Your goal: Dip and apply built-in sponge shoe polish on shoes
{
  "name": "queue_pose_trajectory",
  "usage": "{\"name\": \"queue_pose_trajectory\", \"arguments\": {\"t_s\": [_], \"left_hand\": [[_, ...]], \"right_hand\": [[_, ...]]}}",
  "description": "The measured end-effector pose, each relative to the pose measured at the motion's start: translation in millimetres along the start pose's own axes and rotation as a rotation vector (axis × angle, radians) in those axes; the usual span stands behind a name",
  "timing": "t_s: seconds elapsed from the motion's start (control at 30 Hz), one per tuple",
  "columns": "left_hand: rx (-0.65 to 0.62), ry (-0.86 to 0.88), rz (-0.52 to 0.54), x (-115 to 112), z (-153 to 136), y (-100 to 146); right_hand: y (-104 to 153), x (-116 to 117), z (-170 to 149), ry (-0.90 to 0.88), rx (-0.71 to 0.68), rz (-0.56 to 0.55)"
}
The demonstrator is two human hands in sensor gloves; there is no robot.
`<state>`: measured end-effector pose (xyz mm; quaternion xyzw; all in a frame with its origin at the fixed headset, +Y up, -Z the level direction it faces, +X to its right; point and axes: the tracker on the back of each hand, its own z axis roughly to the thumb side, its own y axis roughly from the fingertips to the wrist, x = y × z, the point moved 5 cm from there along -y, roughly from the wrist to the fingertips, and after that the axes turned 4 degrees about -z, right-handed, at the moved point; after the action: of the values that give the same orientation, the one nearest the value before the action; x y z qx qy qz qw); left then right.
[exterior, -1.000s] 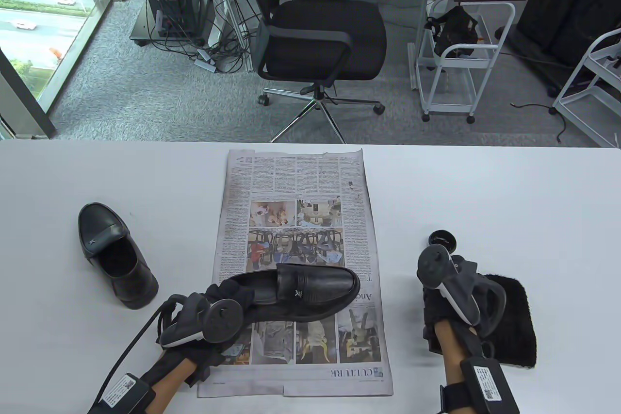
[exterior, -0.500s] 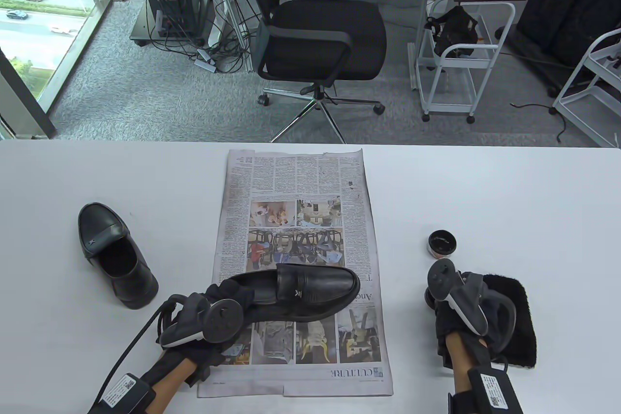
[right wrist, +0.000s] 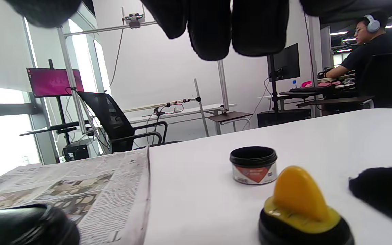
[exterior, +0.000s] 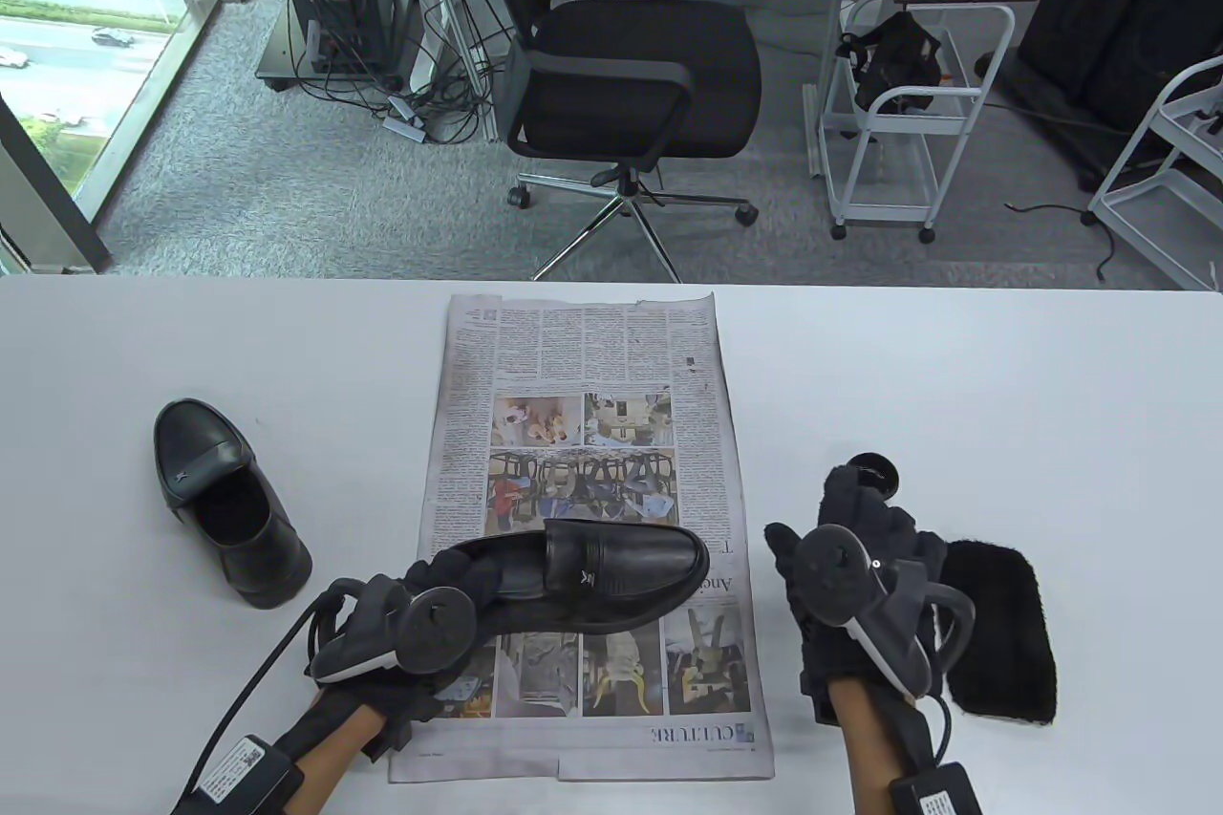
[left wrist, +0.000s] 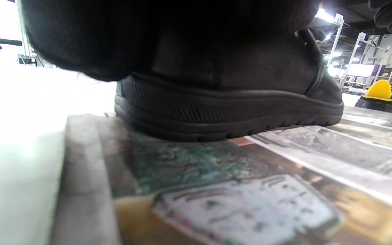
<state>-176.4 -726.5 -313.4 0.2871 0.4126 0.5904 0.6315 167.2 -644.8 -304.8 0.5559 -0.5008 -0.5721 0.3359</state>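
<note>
A black loafer (exterior: pixel 611 571) lies on its sole on the newspaper (exterior: pixel 573 356), toe pointing right. My left hand (exterior: pixel 449 581) grips its heel end; the left wrist view shows the sole (left wrist: pixel 223 115) flat on the paper. The open polish jar (exterior: pixel 877 469) stands on the table right of the paper, also in the right wrist view (right wrist: pixel 254 165). The yellow-sponge applicator lid (right wrist: pixel 299 204) stands on the table just before the jar, hidden under my hand in the table view. My right hand (exterior: pixel 822 514) hovers above it, fingers (right wrist: pixel 209 30) spread and holding nothing.
A second black loafer (exterior: pixel 225 500) stands on the white table (exterior: pixel 1003 375) at the left. A black cloth (exterior: pixel 998 633) lies right of my right hand. An office chair (exterior: pixel 621 70) and carts stand beyond the table's far edge.
My right hand has moved forward and left from beside the cloth and opened its fingers over the applicator. The left hand and shoe have not moved.
</note>
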Motion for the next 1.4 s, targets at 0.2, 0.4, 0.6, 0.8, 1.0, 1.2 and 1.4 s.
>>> {"name": "queue_pose_trajectory", "arguments": {"t_s": [0.2,0.4,0.6,0.8,1.0,1.2,1.4], "left_hand": [[-0.045,-0.164,0.035,9,7,2],[-0.037,-0.221,0.132,17,9,6],[0.105,-0.119,0.251,47,-7,21],[0.359,0.022,0.4,83,-41,35],[0.437,0.14,0.506,99,-76,20],[0.51,0.112,0.385,70,-106,-12],[0.637,0.145,0.231,41,-120,-20]], "right_hand": [[11,25,1,-0.071,0.024,0.098],[17,40,-10,-0.132,0.038,0.145],[15,35,-15,-0.182,0.034,0.14],[16,27,-15,-0.229,0.021,0.119],[16,28,-13,-0.248,0.012,0.13],[15,31,-14,-0.267,0.013,0.152],[15,33,-13,-0.27,0.005,0.158]]}}
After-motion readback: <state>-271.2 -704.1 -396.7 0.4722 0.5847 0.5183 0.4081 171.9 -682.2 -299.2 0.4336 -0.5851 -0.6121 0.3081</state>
